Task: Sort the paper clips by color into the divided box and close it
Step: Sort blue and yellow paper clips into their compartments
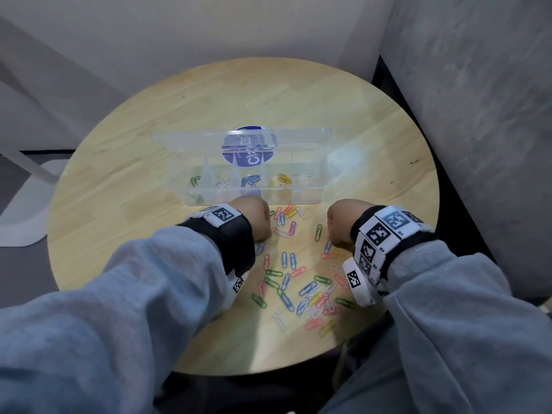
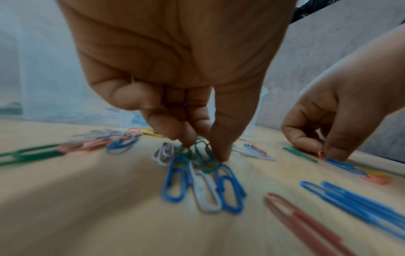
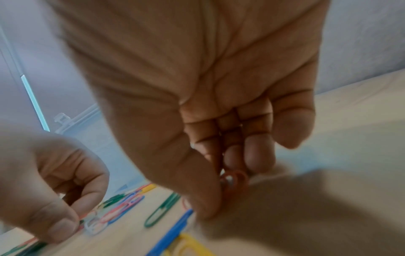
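Note:
A clear divided box (image 1: 310,199) stands open on the round wooden table (image 1: 119,180), its lid (image 1: 301,135) raised at the back. Its compartments hold green clips (image 1: 195,181), white clips (image 1: 222,183), blue clips (image 1: 249,180) and yellow clips (image 1: 283,178). Loose coloured clips (image 1: 310,297) lie scattered in front. My left hand (image 2: 206,149) is down on the table and pinches a green clip (image 2: 206,161) among blue and white ones. My right hand (image 3: 228,190), a little to the right, pinches a red clip (image 3: 236,180) at the table surface.
A purple round label (image 1: 248,153) shows through the box. A grey wall (image 1: 478,115) rises close on the right of the table. A white stand base (image 1: 24,210) sits on the floor to the left. The table's front edge (image 1: 268,373) is near my lap.

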`<action>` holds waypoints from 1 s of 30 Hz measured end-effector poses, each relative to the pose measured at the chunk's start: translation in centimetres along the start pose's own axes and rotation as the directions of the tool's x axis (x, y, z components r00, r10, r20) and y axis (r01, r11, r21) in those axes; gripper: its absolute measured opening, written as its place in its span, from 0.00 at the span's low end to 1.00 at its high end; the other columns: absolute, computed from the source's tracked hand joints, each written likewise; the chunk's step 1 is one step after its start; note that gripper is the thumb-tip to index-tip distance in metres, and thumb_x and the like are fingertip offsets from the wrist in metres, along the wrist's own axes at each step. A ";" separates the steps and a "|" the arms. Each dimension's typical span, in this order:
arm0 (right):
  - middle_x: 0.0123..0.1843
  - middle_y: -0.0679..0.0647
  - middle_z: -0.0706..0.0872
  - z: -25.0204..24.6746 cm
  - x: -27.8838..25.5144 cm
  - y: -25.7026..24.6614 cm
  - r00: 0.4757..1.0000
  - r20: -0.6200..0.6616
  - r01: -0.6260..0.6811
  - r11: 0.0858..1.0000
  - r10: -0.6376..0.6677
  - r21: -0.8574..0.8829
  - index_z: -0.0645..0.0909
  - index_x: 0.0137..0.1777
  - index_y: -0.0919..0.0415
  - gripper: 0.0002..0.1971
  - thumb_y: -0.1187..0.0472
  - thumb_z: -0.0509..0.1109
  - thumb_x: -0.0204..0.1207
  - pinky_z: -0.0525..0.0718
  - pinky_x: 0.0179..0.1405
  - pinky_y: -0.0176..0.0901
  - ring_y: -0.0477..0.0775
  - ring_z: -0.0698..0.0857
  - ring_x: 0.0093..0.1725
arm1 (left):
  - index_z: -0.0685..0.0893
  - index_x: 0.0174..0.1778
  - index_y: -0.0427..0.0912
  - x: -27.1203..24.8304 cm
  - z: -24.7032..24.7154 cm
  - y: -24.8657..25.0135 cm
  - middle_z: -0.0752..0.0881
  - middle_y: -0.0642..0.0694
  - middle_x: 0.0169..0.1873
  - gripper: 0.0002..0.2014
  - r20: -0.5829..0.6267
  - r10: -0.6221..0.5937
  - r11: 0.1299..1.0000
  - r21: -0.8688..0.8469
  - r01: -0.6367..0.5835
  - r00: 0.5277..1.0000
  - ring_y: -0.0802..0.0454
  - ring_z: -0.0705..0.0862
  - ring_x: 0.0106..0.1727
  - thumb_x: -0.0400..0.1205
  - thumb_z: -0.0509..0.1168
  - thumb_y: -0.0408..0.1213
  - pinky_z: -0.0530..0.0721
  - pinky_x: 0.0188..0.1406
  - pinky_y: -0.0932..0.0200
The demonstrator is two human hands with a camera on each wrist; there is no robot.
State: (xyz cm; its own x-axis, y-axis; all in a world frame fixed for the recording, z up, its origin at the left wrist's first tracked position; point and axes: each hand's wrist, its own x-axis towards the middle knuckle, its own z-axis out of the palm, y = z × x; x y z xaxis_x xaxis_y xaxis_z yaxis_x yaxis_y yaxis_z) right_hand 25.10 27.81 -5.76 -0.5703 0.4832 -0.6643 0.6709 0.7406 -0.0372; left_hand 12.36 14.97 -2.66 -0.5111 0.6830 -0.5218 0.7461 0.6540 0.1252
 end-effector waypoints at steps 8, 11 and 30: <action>0.43 0.54 0.81 -1.8 -3.1 -1.3 0.998 -0.016 0.063 0.996 -0.062 0.069 0.83 0.48 0.60 0.07 0.66 0.67 0.72 0.76 0.38 0.38 0.54 0.79 0.43 | 0.76 0.29 0.45 -1.6 -0.1 -1.5 0.80 0.43 0.25 0.16 -0.006 0.016 0.533 -0.846 -0.014 1.000 0.52 0.83 0.26 0.75 0.66 0.20 0.83 0.29 0.63; 0.32 0.50 0.81 -2.6 -3.8 -0.1 0.991 -0.101 0.124 0.912 -0.091 0.391 0.86 0.50 0.60 0.11 0.70 0.66 0.73 0.77 0.31 0.35 0.50 0.80 0.32 | 0.78 0.45 0.44 -2.2 -0.3 -1.2 0.78 0.44 0.28 0.14 0.053 0.006 0.308 -0.950 0.049 0.999 0.58 0.82 0.19 0.80 0.58 0.19 0.83 0.28 0.67; 0.40 0.49 0.85 -2.8 -5.3 0.0 0.991 -0.034 0.129 0.985 -0.126 0.111 0.83 0.45 0.58 0.07 0.67 0.66 0.71 0.74 0.32 0.36 0.53 0.83 0.43 | 0.81 0.60 0.51 0.5 0.9 1.1 0.82 0.44 0.61 0.14 -0.164 -0.016 0.999 -0.042 0.009 0.986 0.43 0.84 0.56 0.80 0.61 0.35 0.72 0.43 0.60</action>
State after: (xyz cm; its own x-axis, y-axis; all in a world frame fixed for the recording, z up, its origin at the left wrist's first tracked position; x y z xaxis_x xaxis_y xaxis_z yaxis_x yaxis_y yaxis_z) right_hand 26.79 26.50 -0.18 -0.6662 0.4017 -0.6283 0.6402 0.7402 -0.2056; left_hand 13.30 15.77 -3.55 -0.5859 0.7167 -0.3783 0.7227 0.6733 0.1562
